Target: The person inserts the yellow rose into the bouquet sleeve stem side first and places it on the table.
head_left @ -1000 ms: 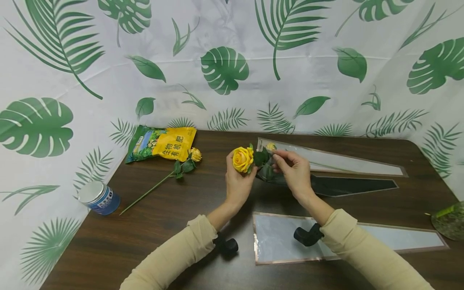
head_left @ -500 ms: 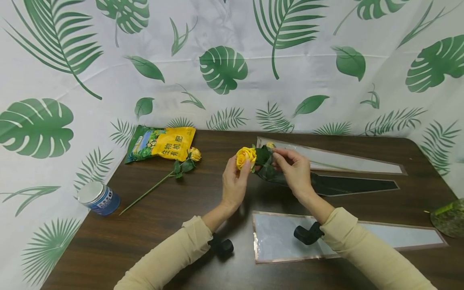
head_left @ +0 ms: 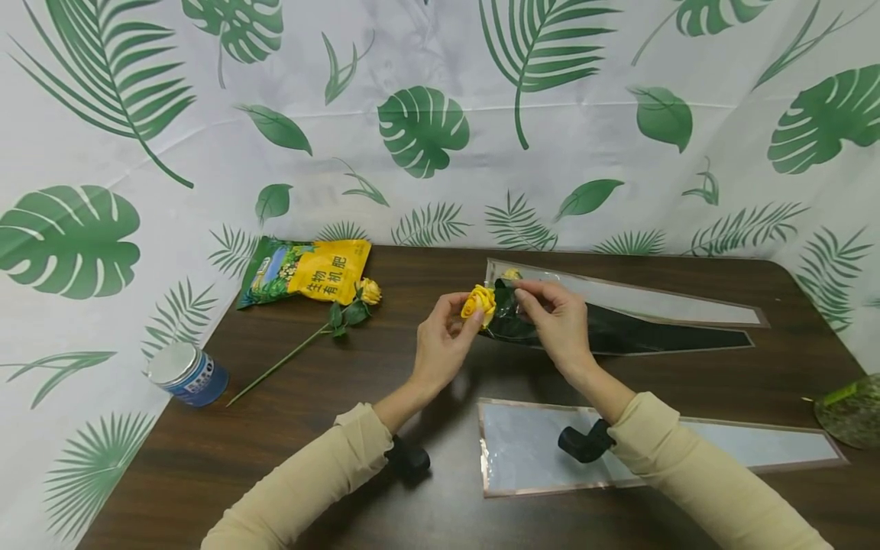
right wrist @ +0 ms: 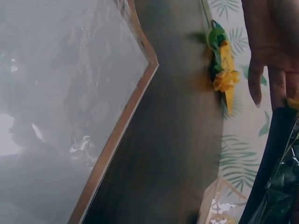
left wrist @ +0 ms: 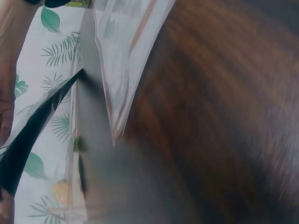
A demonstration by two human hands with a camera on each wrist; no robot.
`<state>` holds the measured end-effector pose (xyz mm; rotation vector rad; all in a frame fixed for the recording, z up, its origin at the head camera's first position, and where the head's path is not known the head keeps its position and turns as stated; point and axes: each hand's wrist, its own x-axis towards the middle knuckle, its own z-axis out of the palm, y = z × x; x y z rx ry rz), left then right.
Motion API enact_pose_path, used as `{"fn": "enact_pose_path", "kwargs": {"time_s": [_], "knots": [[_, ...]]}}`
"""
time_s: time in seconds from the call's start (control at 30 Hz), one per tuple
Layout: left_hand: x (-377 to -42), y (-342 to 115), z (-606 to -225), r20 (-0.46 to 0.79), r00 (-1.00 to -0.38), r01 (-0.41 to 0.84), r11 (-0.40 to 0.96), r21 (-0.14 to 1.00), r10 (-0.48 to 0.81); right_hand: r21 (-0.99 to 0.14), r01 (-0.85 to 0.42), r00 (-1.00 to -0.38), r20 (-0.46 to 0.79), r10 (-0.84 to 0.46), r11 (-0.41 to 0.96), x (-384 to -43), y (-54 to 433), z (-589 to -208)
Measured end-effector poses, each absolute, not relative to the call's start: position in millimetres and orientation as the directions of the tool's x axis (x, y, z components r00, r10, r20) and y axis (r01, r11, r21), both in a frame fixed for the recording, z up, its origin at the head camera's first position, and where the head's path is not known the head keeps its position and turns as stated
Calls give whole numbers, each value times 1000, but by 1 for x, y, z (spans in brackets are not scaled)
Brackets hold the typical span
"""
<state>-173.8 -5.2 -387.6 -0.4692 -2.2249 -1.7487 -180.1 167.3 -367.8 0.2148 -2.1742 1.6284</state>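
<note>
A yellow rose is pinched between the thumb and fingers of my left hand, just under the bloom. Its lower part lies inside a black flower sleeve, whose clear film covers the green leaves. My right hand pinches the mouth edge of this sleeve between thumb and fingertips. In the right wrist view the black sleeve runs down from the left hand. The left wrist view shows the sleeve's narrow end slanting above the table.
Behind lies a white sleeve with another yellow rose. A second white sleeve lies in front, under the right forearm. At left are a loose rose, a yellow-green fertilizer bag and a blue can; a jar stands right.
My left hand has shifted its hold on the rose and pushed the bloom rightward, closer to the sleeve mouth. My right hand has stayed nearly in place at the sleeve edge.
</note>
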Motion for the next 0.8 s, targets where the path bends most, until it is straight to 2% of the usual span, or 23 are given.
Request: {"fn": "enact_pose_path", "kwargs": {"time_s": [0.17,0.27,0.4,0.8], "knots": [[-178,-9,-385,495,-857,513,301,804,140,-857,-379,-894,436,100,348,-181,168,-367],[-178,-9,-384,509,-842,540,301,786,179,-844,-388,-891,446,83,369,-179,167,-367],[-179,-9,-383,491,-846,533,311,787,207,-841,-408,-887,457,62,356,-178,165,-367],[-186,-9,-383,449,-875,478,477,737,183,-854,-401,-899,436,36,332,-174,158,-357]]}}
